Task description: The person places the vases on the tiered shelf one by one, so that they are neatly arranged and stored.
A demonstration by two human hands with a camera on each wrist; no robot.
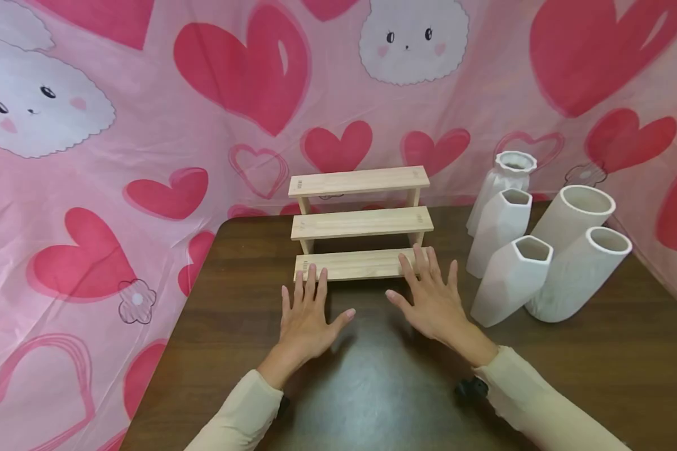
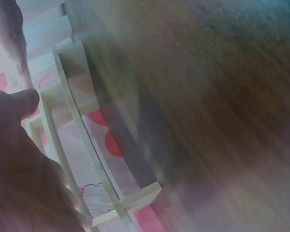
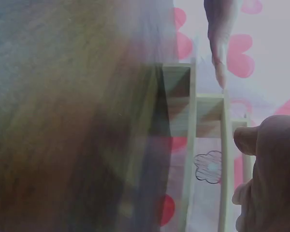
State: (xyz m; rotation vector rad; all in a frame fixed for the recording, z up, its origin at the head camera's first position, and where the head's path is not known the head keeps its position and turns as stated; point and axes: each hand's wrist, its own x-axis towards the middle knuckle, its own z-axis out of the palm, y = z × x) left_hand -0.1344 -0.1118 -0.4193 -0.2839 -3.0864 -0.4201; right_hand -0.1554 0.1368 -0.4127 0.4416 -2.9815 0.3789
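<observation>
A pale wooden three-step display shelf point(image 1: 362, 223) stands on the dark table in the head view, its lowest step toward me. My left hand point(image 1: 306, 319), fingers spread and palm down, is in front of the shelf's left end, fingertips overlapping the lowest step. On the other side my right hand point(image 1: 431, 299) is spread the same way, its fingertips over the right end of that step. Both hands hold nothing. In the left wrist view the thumb point(image 2: 24, 103) sticks out before the shelf point(image 2: 77, 125); the right wrist view shows the shelf point(image 3: 188, 145) beside the right thumb point(image 3: 246, 139).
Several white vases stand right of the shelf: a ruffled-rim one point(image 1: 499, 181) at the back, two faceted ones point(image 1: 510, 285) and two round-mouthed ones point(image 1: 578, 275). The brown wooden table point(image 1: 361, 388) meets a pink heart-patterned cloth point(image 1: 163, 113) behind and at the left.
</observation>
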